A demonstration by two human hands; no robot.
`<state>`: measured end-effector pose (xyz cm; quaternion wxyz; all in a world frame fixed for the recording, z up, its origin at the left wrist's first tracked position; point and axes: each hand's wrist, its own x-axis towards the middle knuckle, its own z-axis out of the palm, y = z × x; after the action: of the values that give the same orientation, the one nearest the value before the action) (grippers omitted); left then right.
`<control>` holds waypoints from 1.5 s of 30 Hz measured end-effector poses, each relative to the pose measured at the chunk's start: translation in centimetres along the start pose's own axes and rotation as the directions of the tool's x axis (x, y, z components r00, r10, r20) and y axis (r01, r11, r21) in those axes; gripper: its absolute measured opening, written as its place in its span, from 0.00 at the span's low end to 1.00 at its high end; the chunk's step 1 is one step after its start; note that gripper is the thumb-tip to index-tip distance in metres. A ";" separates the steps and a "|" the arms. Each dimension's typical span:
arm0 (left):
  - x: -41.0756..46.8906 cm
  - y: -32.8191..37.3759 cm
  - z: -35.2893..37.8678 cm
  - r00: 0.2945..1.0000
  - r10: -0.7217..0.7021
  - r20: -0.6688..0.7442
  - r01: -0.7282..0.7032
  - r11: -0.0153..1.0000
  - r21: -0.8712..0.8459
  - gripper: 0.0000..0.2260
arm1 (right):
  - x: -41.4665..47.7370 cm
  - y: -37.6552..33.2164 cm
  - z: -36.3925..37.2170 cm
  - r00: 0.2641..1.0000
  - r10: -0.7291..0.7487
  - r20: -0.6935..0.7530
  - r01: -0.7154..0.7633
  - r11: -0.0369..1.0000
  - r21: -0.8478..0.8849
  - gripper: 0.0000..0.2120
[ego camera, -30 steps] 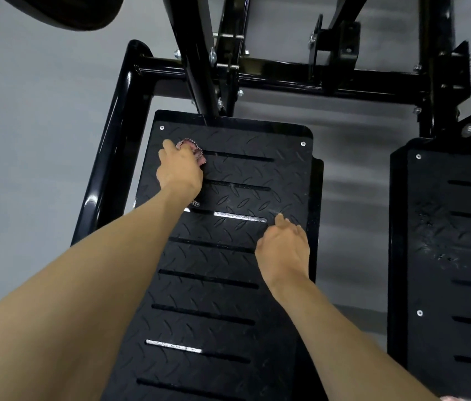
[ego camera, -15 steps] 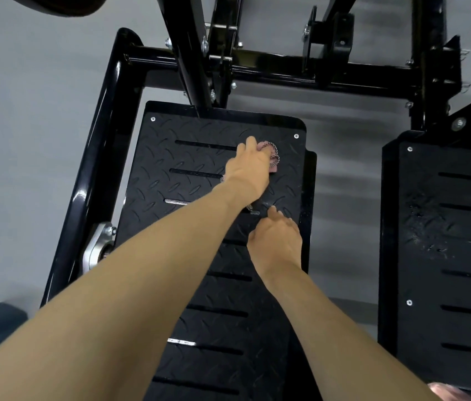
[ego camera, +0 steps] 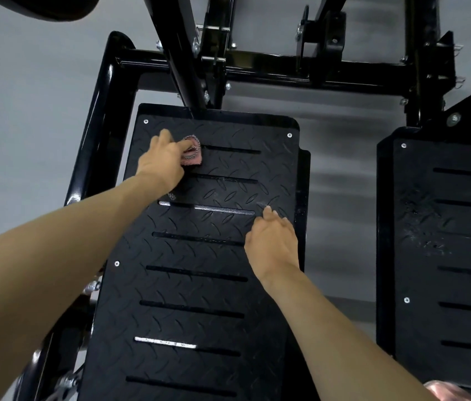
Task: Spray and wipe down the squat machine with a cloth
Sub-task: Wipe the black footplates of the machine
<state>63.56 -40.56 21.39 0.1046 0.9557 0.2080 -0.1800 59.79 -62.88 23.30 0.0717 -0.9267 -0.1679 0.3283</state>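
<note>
A black slotted footplate point(ego camera: 214, 285) is carrying a pink cloth point(ego camera: 192, 153), lying near its far left corner. A second footplate point(ego camera: 442, 256) is sitting beside it, over the grey floor point(ego camera: 26, 125).

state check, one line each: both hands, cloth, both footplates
left hand: closed on the cloth, pressing it to the plate's far left corner
right hand: empty, fingers resting on the plate's right side
cloth: bunched, pink, flat against the plate
left footplate: under both hands, surface looks mostly dry
right footplate: untouched, wet speckled patch on its left part
</note>
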 end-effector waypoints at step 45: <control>6.3 2.2 0.6 0.968 0.195 -0.156 -0.098 0.872 0.480 0.28 | 2.9 -1.9 1.9 0.986 0.142 -0.086 -0.151 0.982 -0.112 0.41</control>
<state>69.74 -40.42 18.71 -0.1374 0.9787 0.0943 -0.1195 60.17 -60.01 20.63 -0.0011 -0.9512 -0.1153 0.2861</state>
